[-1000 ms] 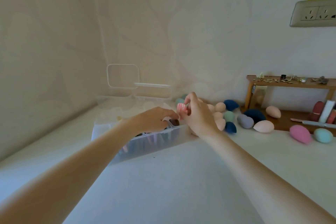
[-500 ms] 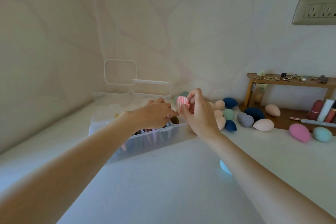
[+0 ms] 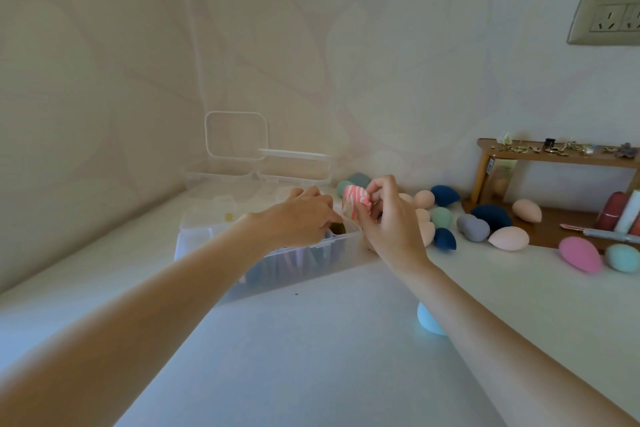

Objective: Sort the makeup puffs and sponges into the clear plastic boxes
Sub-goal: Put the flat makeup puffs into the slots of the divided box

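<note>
Nearest, a single pale blue sponge (image 3: 429, 321) stands on the white table (image 3: 311, 357), half hidden behind the right forearm. Beyond it sits one clear plastic box (image 3: 298, 263) with dark and pastel pieces packed inside; their number cannot be counted through the hazy wall. The left hand (image 3: 298, 222) reaches over the box's near rim with fingers curled down into it, and whether they grasp anything cannot be told. The right hand (image 3: 388, 218), just beside it, pinches a pink-and-white striped puff (image 3: 355, 203) between thumb and fingertips, held above the box's right end. To the right, loose sponges lie on the table: about thirteen, perhaps more behind the hand, among them two dark blue sponges (image 3: 445, 238), one grey sponge (image 3: 473, 227) and one pink sponge (image 3: 580, 254). Farther back, two more clear boxes (image 3: 256, 177) stand against the wall, one with its lid (image 3: 236, 134) raised. A wooden shelf (image 3: 554, 156) stands at far right.
</note>
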`<state>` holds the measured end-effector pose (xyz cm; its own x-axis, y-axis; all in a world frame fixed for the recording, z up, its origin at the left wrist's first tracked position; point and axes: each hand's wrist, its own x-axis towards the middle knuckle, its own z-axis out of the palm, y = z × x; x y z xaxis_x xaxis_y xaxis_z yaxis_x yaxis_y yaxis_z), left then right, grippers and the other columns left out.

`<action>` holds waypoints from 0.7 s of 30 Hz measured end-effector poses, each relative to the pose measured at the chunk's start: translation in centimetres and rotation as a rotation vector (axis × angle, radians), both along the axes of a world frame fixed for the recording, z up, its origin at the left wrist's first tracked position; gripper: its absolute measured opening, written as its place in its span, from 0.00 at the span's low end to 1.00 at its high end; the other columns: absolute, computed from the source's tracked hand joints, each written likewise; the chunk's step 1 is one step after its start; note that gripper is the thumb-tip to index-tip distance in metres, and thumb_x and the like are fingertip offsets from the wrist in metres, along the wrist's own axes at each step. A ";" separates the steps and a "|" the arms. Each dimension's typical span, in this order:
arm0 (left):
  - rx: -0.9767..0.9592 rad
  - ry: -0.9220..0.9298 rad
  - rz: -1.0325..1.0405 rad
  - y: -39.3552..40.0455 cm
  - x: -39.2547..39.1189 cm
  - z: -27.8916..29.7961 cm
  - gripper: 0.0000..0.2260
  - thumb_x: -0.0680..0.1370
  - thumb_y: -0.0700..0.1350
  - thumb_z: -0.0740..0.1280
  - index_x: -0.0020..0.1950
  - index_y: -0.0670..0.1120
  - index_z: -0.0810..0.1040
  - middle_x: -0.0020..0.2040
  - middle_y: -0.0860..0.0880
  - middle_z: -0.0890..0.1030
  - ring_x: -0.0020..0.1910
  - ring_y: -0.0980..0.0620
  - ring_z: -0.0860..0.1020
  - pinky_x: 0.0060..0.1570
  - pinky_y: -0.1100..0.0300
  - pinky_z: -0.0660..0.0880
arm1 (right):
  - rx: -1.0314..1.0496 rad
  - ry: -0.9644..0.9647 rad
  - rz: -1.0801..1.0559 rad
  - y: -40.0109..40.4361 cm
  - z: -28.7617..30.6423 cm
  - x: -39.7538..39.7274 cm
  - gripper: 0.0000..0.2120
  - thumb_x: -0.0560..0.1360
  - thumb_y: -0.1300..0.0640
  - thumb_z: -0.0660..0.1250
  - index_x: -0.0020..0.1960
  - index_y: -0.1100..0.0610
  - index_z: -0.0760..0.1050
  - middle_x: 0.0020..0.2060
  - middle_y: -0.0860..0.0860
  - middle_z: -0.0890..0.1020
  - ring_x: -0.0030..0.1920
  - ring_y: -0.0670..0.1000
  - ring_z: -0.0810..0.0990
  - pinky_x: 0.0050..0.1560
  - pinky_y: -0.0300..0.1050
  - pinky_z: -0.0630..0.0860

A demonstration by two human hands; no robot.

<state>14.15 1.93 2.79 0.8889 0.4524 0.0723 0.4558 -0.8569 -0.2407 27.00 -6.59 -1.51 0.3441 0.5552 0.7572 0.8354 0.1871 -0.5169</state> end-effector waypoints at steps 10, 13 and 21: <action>-0.124 -0.080 -0.028 0.7 -0.6 0.7 0.18 0.75 0.34 0.55 0.58 0.49 0.75 0.60 0.52 0.78 0.63 0.52 0.71 0.69 0.58 0.55 | 0.079 -0.183 -0.055 0.9 0.3 -1.6 0.13 0.76 0.55 0.67 0.40 0.62 0.70 0.30 0.51 0.74 0.29 0.48 0.69 0.25 0.42 0.65; -0.130 -0.084 -0.017 0.8 -0.9 0.7 0.19 0.76 0.34 0.54 0.61 0.49 0.74 0.61 0.52 0.78 0.64 0.52 0.71 0.70 0.58 0.55 | 0.024 -0.227 -0.055 1.0 0.1 -1.6 0.13 0.77 0.53 0.66 0.40 0.60 0.69 0.31 0.51 0.75 0.30 0.48 0.69 0.24 0.41 0.64; -0.183 -0.119 -0.011 0.6 -1.3 0.7 0.20 0.76 0.33 0.54 0.62 0.50 0.75 0.62 0.51 0.77 0.65 0.51 0.70 0.70 0.56 0.56 | -0.290 -0.239 -0.047 1.0 0.1 -1.2 0.11 0.77 0.54 0.64 0.46 0.61 0.78 0.44 0.52 0.77 0.51 0.51 0.71 0.40 0.45 0.70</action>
<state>12.86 2.56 3.44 0.8838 0.4582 0.0945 0.4623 -0.8863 -0.0258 25.82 -5.61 -1.45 0.2070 0.7462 0.6327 0.9428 0.0205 -0.3327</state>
